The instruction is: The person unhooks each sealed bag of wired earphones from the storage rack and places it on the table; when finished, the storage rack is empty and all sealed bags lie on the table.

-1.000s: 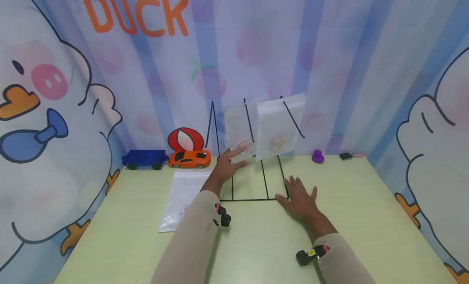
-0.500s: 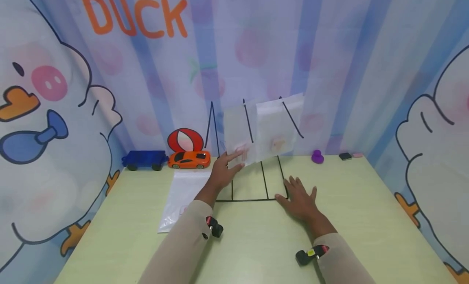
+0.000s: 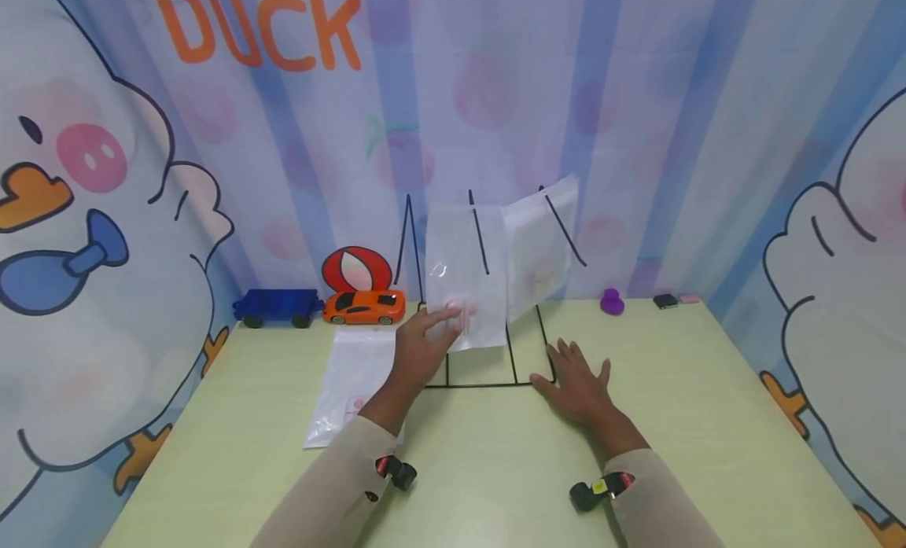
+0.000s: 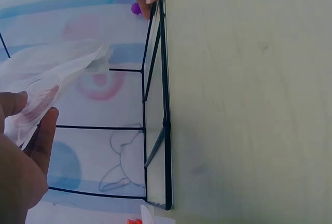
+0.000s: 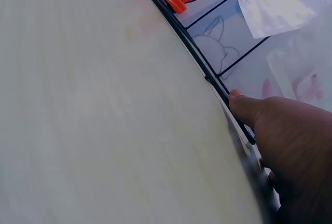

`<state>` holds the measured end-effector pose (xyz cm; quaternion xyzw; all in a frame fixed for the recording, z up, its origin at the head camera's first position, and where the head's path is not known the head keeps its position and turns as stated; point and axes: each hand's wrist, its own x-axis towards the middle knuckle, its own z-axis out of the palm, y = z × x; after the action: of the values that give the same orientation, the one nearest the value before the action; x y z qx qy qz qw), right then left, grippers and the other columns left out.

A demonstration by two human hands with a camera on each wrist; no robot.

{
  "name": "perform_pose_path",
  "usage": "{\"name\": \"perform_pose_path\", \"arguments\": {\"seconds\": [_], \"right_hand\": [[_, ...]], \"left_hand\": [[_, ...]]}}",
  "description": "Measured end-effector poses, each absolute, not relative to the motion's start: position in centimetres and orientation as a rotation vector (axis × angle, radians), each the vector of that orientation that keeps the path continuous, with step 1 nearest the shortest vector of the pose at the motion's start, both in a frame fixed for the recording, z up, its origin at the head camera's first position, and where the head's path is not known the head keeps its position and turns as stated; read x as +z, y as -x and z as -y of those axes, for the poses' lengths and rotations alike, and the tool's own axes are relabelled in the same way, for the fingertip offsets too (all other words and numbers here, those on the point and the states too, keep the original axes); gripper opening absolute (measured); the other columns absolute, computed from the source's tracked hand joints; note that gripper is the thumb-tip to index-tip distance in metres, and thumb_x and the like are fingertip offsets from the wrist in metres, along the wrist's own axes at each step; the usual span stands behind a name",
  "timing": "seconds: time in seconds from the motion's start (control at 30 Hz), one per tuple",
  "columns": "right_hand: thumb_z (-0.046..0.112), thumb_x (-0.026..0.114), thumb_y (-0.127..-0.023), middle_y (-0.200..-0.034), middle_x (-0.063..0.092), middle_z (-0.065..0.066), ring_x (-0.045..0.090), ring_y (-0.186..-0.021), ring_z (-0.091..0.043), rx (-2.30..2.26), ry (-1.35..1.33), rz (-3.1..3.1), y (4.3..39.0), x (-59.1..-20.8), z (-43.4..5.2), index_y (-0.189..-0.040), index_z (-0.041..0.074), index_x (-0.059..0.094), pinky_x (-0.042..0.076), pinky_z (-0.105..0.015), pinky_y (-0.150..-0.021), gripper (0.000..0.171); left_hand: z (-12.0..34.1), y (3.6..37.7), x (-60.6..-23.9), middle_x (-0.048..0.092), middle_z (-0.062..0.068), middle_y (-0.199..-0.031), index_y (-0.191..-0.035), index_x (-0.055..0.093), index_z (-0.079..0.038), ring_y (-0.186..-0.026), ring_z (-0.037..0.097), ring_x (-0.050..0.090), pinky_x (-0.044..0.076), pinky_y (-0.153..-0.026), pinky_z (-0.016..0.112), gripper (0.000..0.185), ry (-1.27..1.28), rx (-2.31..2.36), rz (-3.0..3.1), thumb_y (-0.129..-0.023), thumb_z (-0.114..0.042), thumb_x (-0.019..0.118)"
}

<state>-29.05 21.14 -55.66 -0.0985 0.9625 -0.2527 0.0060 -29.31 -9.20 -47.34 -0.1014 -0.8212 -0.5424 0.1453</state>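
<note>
My left hand [image 3: 418,355] pinches the lower part of a white plastic bag [image 3: 467,249] that hangs from the middle prong of a black wire rack [image 3: 474,386]. Something pinkish shows inside it, partly covered by my fingers. In the left wrist view the thumb and fingers lie on opposite faces of the bag [image 4: 57,66]. A second white bag [image 3: 539,249] hangs turned sideways on the right prong. My right hand [image 3: 582,391] rests with spread fingers at the rack's front right corner; in the right wrist view its thumb [image 5: 246,107] touches the frame.
Another white bag [image 3: 354,375] lies flat left of the rack, partly behind my left forearm. Along the back stand a blue toy wagon [image 3: 278,307] and an orange toy car [image 3: 364,307]. A small purple object [image 3: 612,302] and a black block [image 3: 665,301] sit at back right.
My left hand has drawn back slightly left and down, pulling the middle bag's lower end forward so it faces me. The right bag has swung sideways. My right hand stays in place.
</note>
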Motion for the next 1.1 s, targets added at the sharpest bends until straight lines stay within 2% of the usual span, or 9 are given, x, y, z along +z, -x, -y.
{"name": "perform_pose_path", "arguments": {"seconds": [0.17, 0.4, 0.8, 0.97, 1.1], "right_hand": [[0.060, 0.050, -0.109, -0.180, 0.024, -0.025, 0.014, -0.169, -0.050, -0.803, 0.323, -3.031, 28.9, -55.6, -21.2, -0.169, 0.004, 0.036, -0.009, -0.088, -0.122, 0.083], [0.060, 0.049, -0.111, -0.182, 0.020, -0.021, 0.010, -0.170, -0.046, -0.776, 0.295, -3.009, 28.7, -55.4, -21.1, -0.172, 0.007, 0.032, -0.011, -0.086, -0.123, 0.083], [0.058, 0.049, -0.111, -0.181, 0.021, -0.022, 0.012, -0.170, -0.047, -0.777, 0.308, -3.015, 28.9, -55.3, -20.8, -0.172, 0.007, 0.032, -0.012, -0.086, -0.122, 0.081], [0.058, 0.049, -0.111, -0.181, 0.021, -0.021, 0.011, -0.170, -0.047, -0.781, 0.299, -3.017, 28.9, -55.4, -20.9, -0.172, 0.007, 0.032, -0.012, -0.086, -0.122, 0.081], [0.058, 0.050, -0.111, -0.182, 0.020, -0.021, 0.011, -0.170, -0.047, -0.787, 0.300, -3.011, 29.0, -55.3, -21.0, -0.172, 0.007, 0.032, -0.012, -0.086, -0.123, 0.081]], "left_hand": [[9.4, 27.6, -46.9, 0.072, 0.010, -0.145, -0.137, 0.078, -0.022, -0.140, 0.032, 0.065, 0.056, -0.114, 0.056, 0.034, 0.271, -1.604, 2.387, -0.103, -0.024, 0.077], [9.9, 25.5, -46.7, 0.067, 0.005, -0.155, -0.135, 0.079, -0.028, -0.151, 0.034, 0.056, 0.043, -0.124, 0.068, 0.034, 0.193, -1.658, 2.454, -0.102, -0.024, 0.078], [10.6, 23.4, -46.6, 0.069, 0.004, -0.153, -0.133, 0.081, -0.022, -0.157, 0.033, 0.051, 0.029, -0.130, 0.071, 0.033, 0.135, -1.870, 2.378, -0.100, -0.019, 0.078], [10.5, 22.3, -46.4, 0.068, 0.006, -0.154, -0.132, 0.081, -0.019, -0.155, 0.034, 0.052, 0.032, -0.131, 0.068, 0.033, 0.135, -1.897, 2.362, -0.100, -0.017, 0.078], [10.3, 21.5, -46.4, 0.068, 0.004, -0.154, -0.133, 0.081, -0.022, -0.151, 0.033, 0.055, 0.040, -0.128, 0.063, 0.033, 0.121, -1.916, 2.379, -0.101, -0.019, 0.078]]}}
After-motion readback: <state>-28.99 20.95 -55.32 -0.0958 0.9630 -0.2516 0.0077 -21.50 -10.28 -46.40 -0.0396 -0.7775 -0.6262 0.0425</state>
